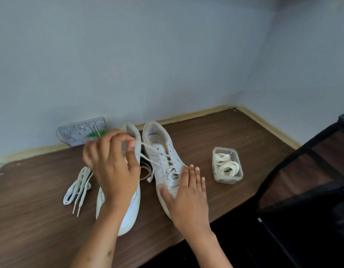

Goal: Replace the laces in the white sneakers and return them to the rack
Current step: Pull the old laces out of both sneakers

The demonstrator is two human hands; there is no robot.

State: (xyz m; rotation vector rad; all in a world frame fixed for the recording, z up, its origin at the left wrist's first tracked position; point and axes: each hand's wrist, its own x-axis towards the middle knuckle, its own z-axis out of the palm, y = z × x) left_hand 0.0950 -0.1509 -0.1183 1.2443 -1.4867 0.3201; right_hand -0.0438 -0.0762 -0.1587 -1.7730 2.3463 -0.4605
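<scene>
Two sneakers on bench [234, 136]. Right sneaker [161, 157], still laced, under right hand [188, 192], which presses flat on its toe, fingers straight. Left hand [113, 167], raised above left sneaker [126, 215], pinches the lace [148, 147] end running from right sneaker's top eyelet. Risk: a sharp pull may drag the sneaker or snag the lace at an eyelet. Loose lace [78, 188] left of left hand; box [227, 165] of laces right of right hand.

Two white sneakers [159, 161] stand side by side on the table, right one half-laced, loose laces [78, 188] left.
</scene>
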